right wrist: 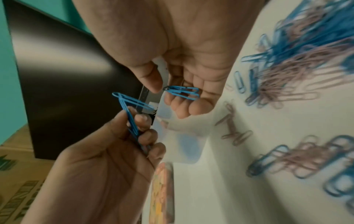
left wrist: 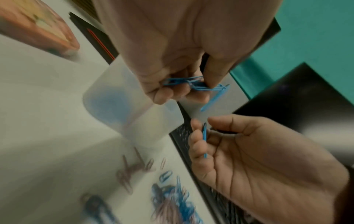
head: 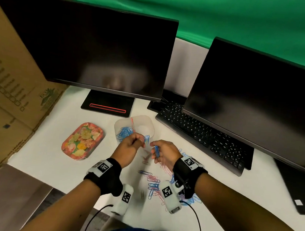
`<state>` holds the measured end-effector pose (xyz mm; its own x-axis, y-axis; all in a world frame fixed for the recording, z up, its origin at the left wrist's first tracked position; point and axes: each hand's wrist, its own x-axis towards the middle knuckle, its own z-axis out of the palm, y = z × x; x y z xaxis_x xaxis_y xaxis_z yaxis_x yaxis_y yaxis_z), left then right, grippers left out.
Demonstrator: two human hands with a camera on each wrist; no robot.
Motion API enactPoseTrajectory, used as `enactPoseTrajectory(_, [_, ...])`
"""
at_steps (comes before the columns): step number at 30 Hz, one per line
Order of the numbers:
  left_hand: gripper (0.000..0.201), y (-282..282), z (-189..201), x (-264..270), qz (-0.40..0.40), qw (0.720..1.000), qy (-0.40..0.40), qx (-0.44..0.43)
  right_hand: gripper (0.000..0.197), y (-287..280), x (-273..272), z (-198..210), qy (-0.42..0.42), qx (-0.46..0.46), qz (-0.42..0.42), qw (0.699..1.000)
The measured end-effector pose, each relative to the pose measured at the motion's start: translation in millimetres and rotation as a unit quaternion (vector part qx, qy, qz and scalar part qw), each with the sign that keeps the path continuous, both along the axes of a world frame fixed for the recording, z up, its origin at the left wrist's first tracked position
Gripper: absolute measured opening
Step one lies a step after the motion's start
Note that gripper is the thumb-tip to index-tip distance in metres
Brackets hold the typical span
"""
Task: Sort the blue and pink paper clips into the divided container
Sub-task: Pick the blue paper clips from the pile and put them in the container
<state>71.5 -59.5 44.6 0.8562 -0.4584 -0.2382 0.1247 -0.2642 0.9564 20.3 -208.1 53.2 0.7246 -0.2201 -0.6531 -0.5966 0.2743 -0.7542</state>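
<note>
A translucent divided container stands on the white table; its left compartment holds a heap of blue clips, and a pink clip leans at the divider. My left hand hovers just in front of it, pinching a few linked blue paper clips. My right hand is close beside the left, with blue clips lying across its curled fingers under the thumb. A mixed pile of blue and pink clips lies on the table under my right wrist.
A floral tray lies left of the container. Two dark monitors stand behind, with a monitor base at centre and a black keyboard to the right. Cardboard boxes wall off the left side.
</note>
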Motion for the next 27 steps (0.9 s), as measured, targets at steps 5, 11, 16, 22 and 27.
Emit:
enactPoseTrajectory(5, [0.019,17.9,11.0,29.2,0.130,0.989,0.070,-0.010,0.008,19.1,38.1,24.6,-0.028,0.021,0.028,0.999])
enactPoseTrajectory(11, [0.019,23.1,13.5,56.0,0.171,0.974,0.135,0.053,0.017,41.8,83.3,30.2,0.005,-0.010,0.069,0.998])
enactPoseTrajectory(16, [0.014,21.0,14.5,64.3,0.144,0.975,0.141,0.093,0.023,49.4,94.0,24.1,0.000,-0.030,0.035,0.999])
enactPoseTrajectory(22, [0.033,19.9,7.0,64.9,0.100,0.976,0.068,0.183,0.026,20.3,78.8,20.9,-0.029,-0.067,0.076,0.994])
enactPoseTrajectory(27, [0.021,1.8,8.1,34.0,-0.002,0.977,-0.085,0.194,0.016,-11.5,27.7,-1.3,-0.020,-0.251,0.164,0.954])
